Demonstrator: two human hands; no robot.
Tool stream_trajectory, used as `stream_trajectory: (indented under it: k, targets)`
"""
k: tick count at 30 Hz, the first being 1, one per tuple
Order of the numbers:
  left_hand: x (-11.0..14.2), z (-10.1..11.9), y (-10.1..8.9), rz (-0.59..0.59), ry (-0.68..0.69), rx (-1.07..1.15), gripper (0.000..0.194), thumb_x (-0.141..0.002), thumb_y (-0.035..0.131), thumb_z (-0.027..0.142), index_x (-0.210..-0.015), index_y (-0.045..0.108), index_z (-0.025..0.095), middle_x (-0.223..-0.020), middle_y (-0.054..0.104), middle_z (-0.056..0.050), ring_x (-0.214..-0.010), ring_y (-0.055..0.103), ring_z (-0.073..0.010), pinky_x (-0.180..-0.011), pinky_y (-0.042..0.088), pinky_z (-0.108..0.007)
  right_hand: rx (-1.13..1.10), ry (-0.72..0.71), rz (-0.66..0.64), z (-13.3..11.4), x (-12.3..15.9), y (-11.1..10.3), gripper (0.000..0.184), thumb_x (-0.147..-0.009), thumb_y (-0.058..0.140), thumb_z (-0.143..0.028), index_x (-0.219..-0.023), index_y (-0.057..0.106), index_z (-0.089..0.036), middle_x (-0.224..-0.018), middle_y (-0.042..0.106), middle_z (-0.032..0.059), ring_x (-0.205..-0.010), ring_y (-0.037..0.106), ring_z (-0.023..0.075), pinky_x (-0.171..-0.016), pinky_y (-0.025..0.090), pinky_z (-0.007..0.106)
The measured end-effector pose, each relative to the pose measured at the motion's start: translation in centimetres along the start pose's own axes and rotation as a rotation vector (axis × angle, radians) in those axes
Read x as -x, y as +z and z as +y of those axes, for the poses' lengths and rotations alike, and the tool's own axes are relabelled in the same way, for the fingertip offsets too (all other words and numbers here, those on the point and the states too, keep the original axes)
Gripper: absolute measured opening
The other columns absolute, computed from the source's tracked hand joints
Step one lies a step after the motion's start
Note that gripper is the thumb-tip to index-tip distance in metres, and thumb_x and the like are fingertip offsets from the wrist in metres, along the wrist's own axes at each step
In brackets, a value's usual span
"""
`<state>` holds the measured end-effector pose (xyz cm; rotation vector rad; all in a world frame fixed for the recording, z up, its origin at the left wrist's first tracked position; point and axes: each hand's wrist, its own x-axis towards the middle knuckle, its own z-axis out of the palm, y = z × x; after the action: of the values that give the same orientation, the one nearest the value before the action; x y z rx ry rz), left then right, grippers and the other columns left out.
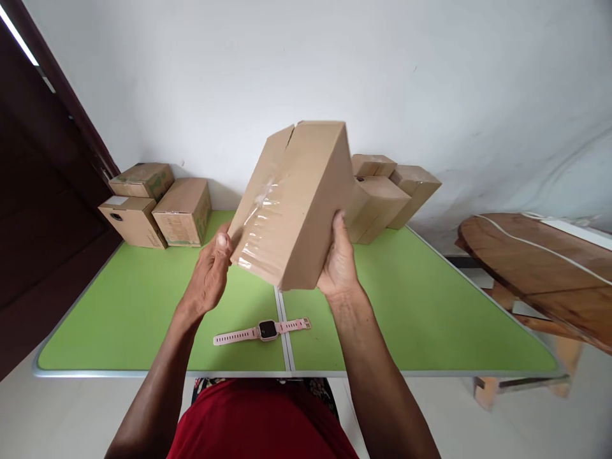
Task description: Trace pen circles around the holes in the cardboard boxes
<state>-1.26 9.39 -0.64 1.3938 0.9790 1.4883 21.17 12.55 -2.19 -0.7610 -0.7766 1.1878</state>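
A brown cardboard box (306,185) is held up above the table, tilted, with clear wrinkled tape along its facing side. My left hand (210,271) grips its lower left edge, the thumb in front. On the right side, my right hand (340,258) clasps the box with the thumb up along the side face; its other fingers are hidden beneath. Below the box, a pink smartwatch (268,329) with a dark screen lies face up on the table, its strap stretched out across the centre seam.
The green folding table (138,312) has a metal rim. Several cardboard boxes (182,210) stand at its back left, one stacked on another, and more boxes (377,201) at the back right. A white wall rises behind. At right is a wooden table (535,268) with a white cable.
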Motion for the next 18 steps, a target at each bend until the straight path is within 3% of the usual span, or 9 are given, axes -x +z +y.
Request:
stream_trajectory:
  k: [3,7,10,13,15,18]
  targets:
    - [-0.4,0.8,0.5,-0.106,0.267,-0.184,0.08,-0.103,0.044,0.086,-0.156,0.065,0.03,-0.167,0.059,-0.012,-0.163,0.044,-0.0361,-0.138,0.026,-0.052,-0.079,0.165,-0.051,0.4,-0.9,0.0,0.06,-0.079,0.081,-0.083,-0.108,0.08,-0.031,-0.11,0.088,0.0045,-0.129,0.077,0.0369,-0.102,0.069,0.059]
    - [-1.3,1.4,1.5,-0.153,0.441,-0.229,0.08,-0.106,0.03,0.084,-0.166,0.053,0.036,-0.175,0.05,-0.007,-0.172,0.028,-0.0334,-0.143,0.004,-0.054,-0.117,0.284,-0.103,0.4,-1.1,1.2,0.057,-0.072,0.091,-0.074,-0.101,0.079,-0.027,-0.091,0.088,0.0057,-0.11,0.084,0.0403,-0.09,0.072,0.06]
    - [-1.7,1.7,1.8,-0.099,0.506,-0.215,0.085,-0.103,0.027,0.088,-0.166,0.052,0.036,-0.177,0.046,-0.007,-0.173,0.026,-0.0349,-0.143,0.009,-0.057,-0.137,0.256,-0.06,-0.2,-0.7,2.3,0.051,-0.067,0.096,-0.067,-0.091,0.075,-0.027,-0.086,0.086,0.0048,-0.11,0.083,0.0416,-0.092,0.071,0.059]
    - [-1.7,1.9,1.7,-0.052,0.486,-0.172,0.074,-0.104,0.052,0.079,-0.165,0.052,0.035,-0.181,0.038,-0.008,-0.173,0.024,-0.0366,-0.142,0.021,-0.057,-0.15,0.175,0.041,-1.2,0.4,3.2,0.056,-0.058,0.103,-0.058,-0.095,0.072,-0.029,-0.086,0.084,0.0001,-0.111,0.082,0.0404,-0.097,0.069,0.059]
    - [-1.5,1.9,1.6,-0.009,0.454,-0.155,0.069,-0.103,0.067,0.067,-0.162,0.053,0.034,-0.18,0.037,-0.008,-0.172,0.026,-0.037,-0.141,0.025,-0.055,-0.136,0.082,0.09,-1.9,1.6,3.7,0.06,-0.059,0.104,-0.054,-0.105,0.073,-0.031,-0.098,0.086,-0.0003,-0.118,0.08,0.0389,-0.102,0.066,0.058]
    - [-0.9,1.7,2.0,0.07,0.415,-0.116,0.061,-0.105,0.067,0.061,-0.157,0.056,0.032,-0.172,0.05,-0.01,-0.165,0.04,-0.0366,-0.137,0.032,-0.053,-0.067,-0.071,0.057,-2.5,3.7,3.9,0.062,-0.075,0.094,-0.064,-0.124,0.074,-0.032,-0.131,0.082,0.0049,-0.137,0.071,0.0386,-0.111,0.062,0.057]
